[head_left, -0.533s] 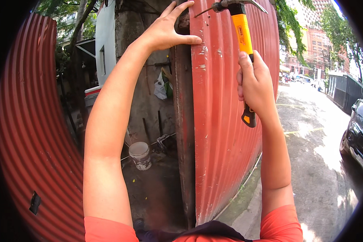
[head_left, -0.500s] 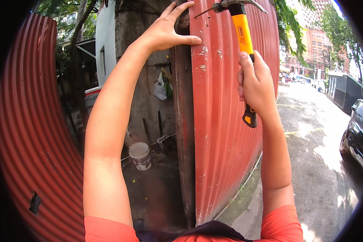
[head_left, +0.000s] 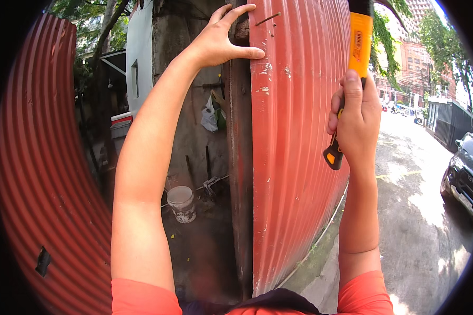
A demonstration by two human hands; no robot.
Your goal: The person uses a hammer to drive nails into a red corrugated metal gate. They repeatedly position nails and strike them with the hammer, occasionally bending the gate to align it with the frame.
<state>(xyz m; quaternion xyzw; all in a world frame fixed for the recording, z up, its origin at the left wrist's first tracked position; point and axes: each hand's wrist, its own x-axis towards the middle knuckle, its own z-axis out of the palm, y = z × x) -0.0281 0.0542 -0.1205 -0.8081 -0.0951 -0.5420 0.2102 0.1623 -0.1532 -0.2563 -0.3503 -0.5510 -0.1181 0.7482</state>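
Observation:
Near the top, my left hand [head_left: 215, 44] is spread, its thumb and fingertips pressing the edge of a red corrugated metal sheet [head_left: 294, 121]. A long nail [head_left: 268, 19] sticks out of the sheet at a slant, just right of those fingers; nothing touches its outer end. On the right, my right hand [head_left: 358, 118] is closed round the grip of a claw hammer [head_left: 360, 44] with a yellow and black handle. The hammer stands upright, apart from the nail, and its head is mostly cut off by the upper edge of the view.
A dark upright post [head_left: 240, 173] runs behind the sheet's left edge. Through the opening are a white bucket [head_left: 181, 202] and a hanging plastic bag [head_left: 209, 115]. Another red corrugated panel [head_left: 47, 157] stands at left. A black car [head_left: 463, 176] is parked on the paved street at right.
My right hand has drawn the hammer up and to the right, away from the nail. My left hand has stayed at the sheet's edge.

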